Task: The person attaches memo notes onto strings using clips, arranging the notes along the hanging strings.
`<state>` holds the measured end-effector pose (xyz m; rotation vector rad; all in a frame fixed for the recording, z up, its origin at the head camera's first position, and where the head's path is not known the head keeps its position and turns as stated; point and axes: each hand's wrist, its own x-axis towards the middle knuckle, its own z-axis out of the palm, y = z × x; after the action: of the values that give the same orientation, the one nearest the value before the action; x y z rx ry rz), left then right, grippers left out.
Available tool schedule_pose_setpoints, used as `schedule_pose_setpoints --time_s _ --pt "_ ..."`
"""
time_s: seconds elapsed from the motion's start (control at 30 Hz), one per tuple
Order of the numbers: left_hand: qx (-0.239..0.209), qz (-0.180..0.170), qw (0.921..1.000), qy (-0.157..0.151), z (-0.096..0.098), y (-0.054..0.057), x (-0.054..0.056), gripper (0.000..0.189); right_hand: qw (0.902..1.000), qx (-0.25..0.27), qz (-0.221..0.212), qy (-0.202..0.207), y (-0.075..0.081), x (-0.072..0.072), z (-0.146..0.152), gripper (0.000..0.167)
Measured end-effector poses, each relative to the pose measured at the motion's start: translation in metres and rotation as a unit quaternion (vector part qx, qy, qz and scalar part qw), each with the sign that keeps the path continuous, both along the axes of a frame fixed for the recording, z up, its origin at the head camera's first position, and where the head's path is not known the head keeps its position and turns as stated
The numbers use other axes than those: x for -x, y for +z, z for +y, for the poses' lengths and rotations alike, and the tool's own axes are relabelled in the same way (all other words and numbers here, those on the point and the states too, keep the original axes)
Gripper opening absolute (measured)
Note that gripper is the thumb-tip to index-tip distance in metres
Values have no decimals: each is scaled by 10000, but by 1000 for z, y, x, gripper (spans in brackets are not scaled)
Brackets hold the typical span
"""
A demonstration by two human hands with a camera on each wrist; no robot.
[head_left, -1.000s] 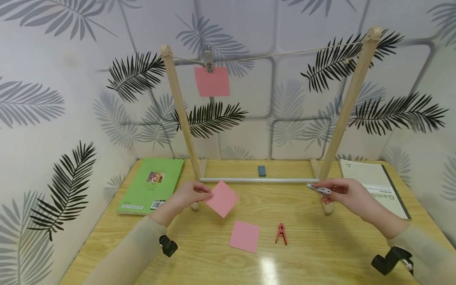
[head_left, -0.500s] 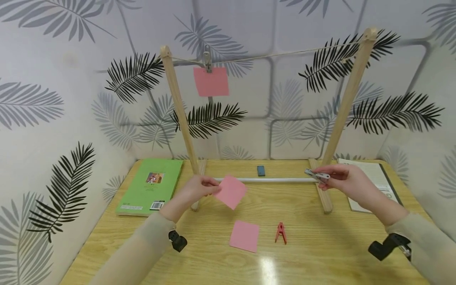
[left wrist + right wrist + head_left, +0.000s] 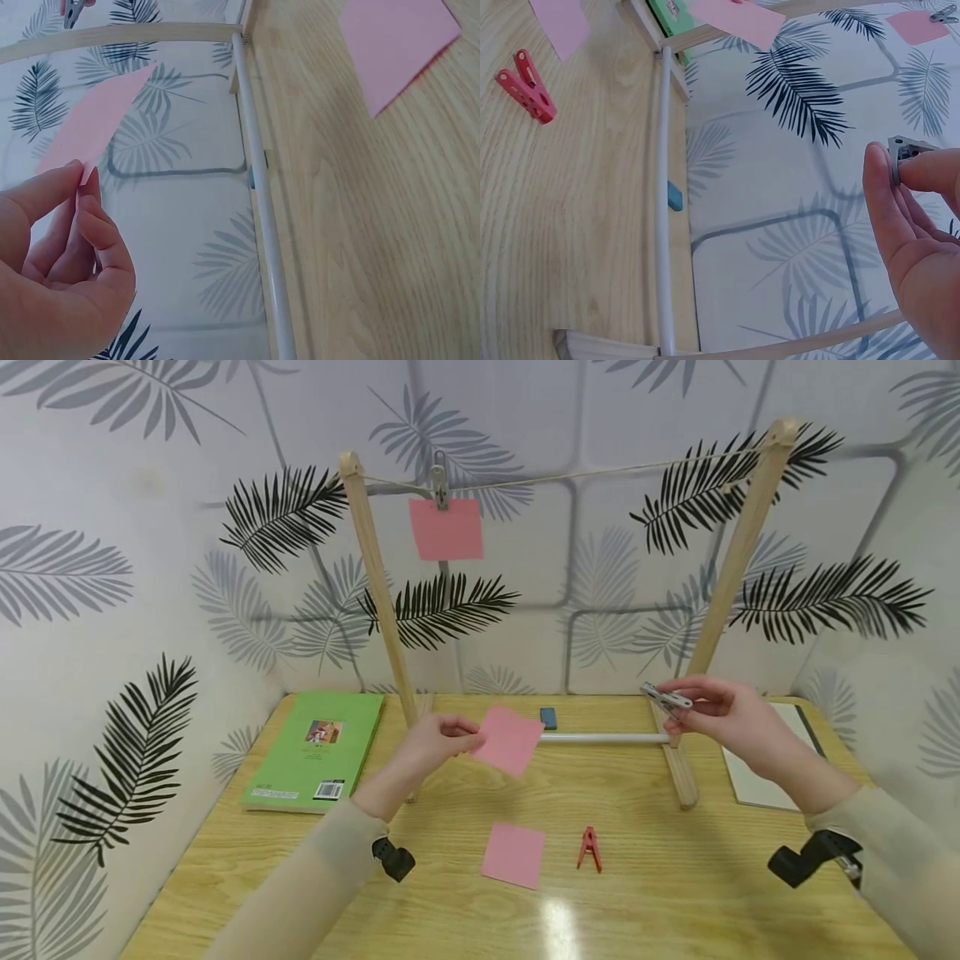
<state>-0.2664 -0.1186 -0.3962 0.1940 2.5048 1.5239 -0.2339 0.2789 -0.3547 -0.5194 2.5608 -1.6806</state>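
My left hand (image 3: 437, 745) pinches a pink paper square (image 3: 508, 741) by one corner between thumb and fingertips, raised above the table. In the right hand (image 3: 738, 717) a grey clothespin (image 3: 667, 697) is gripped between thumb and fingers, near the right post. One pink sheet (image 3: 447, 531) hangs from the string (image 3: 570, 478), held by another grey clothespin (image 3: 438, 485). Lying on the table are a second pink square (image 3: 513, 856) and a red clothespin (image 3: 589, 848).
A wooden frame carries the string between its left post (image 3: 378, 577) and right post (image 3: 742, 552), with a white bar (image 3: 603, 738) low across it. Behind the bar lies a small blue block (image 3: 548, 718). A green book (image 3: 318, 747) lies left, a pale notebook (image 3: 772, 768) right.
The left hand has moved right and upward with its pink square. My right hand has risen with the grey clothespin. The things on the table stay where they were.
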Motion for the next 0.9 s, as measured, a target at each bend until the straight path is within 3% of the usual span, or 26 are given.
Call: schedule_pose_setpoints --time_s 0.3,0.43,0.67,0.9 --pt "-542 11 9985 26 8 11 2 19 9997 197 134 98 14 3 -2 29" --pt "-674 126 9976 14 9 18 3 19 9979 558 286 162 17 4 -6 29" --pt "-731 317 9968 16 5 35 7 19 9946 788 584 341 25 7 -14 28" --pt "-789 392 9961 37 3 53 13 22 9878 1265 593 688 42 14 -17 28"
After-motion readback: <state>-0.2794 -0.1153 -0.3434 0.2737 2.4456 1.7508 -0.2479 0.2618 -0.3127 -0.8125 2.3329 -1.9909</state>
